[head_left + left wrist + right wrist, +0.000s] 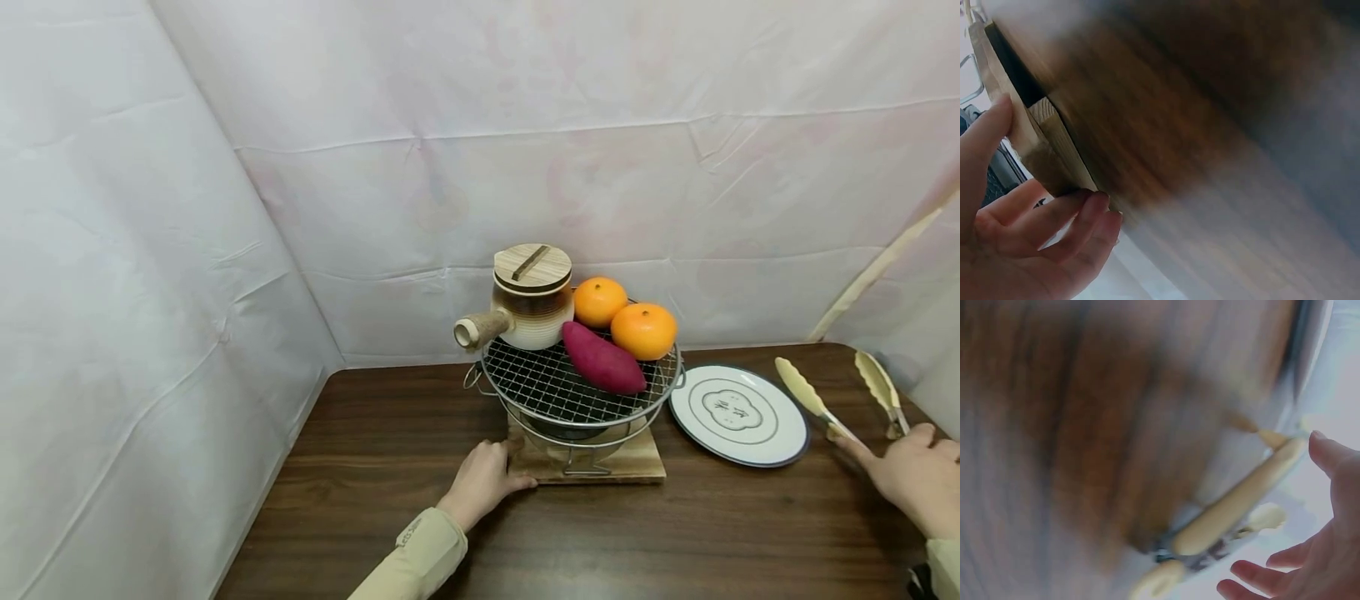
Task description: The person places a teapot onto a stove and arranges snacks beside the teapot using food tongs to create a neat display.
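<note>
At the front left corner of a wooden board (622, 467), my left hand (483, 479) holds on. In the left wrist view the thumb lies on one edge of the board (1054, 162) and the fingers bend against its side. My right hand (918, 483) is by the tongs (801, 389), whose cream tips are spread apart on the table. The right wrist view shows its fingers extended and spaced, beside the tongs (1241, 494); blur hides whether the fingertips touch them. A round wire-mesh grill (540, 387) stands on the board.
On the grill are a lidded teapot (532, 312) with its handle pointing left, two orange fruits (643, 331) and a purple sweet potato (603, 360). A white plate (772, 417) lies between grill and tongs. Pale cloth (450, 208) hangs behind the dark wooden table (360, 467).
</note>
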The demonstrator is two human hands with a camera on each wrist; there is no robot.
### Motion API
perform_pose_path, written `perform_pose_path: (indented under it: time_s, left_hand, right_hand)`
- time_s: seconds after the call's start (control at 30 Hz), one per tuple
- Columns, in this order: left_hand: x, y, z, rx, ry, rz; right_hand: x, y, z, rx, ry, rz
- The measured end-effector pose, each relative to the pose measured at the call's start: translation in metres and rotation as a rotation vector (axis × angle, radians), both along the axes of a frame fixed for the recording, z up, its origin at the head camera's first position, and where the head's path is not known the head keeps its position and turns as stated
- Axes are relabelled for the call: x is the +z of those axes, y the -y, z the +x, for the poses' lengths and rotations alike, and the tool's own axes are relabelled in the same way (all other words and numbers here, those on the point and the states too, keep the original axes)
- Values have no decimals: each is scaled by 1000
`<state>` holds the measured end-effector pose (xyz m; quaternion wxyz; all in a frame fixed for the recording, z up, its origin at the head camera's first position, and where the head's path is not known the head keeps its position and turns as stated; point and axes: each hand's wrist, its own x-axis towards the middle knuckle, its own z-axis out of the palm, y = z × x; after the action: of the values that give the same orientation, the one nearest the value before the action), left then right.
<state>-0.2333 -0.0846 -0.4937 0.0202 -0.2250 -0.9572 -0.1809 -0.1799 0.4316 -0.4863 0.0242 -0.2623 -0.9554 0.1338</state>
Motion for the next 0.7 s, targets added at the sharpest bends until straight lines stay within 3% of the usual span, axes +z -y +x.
perform_pose_path:
  time_s: [0.13,0.3,0.47,0.7]
  left_hand:
    - [-1,-1,0,4,-11,-18]
    - [-2,-1,1,-20,-22,-25]
    - [1,0,4,-22,11,-49]
    - [1,-1,10,29,27,-110]
  right_hand:
    - [7,11,2,79,-83,59]
    - [19,35,6,145,-114,20]
    - [30,71,11,238,-166,43]
    - [38,127,21,377,-295,69]
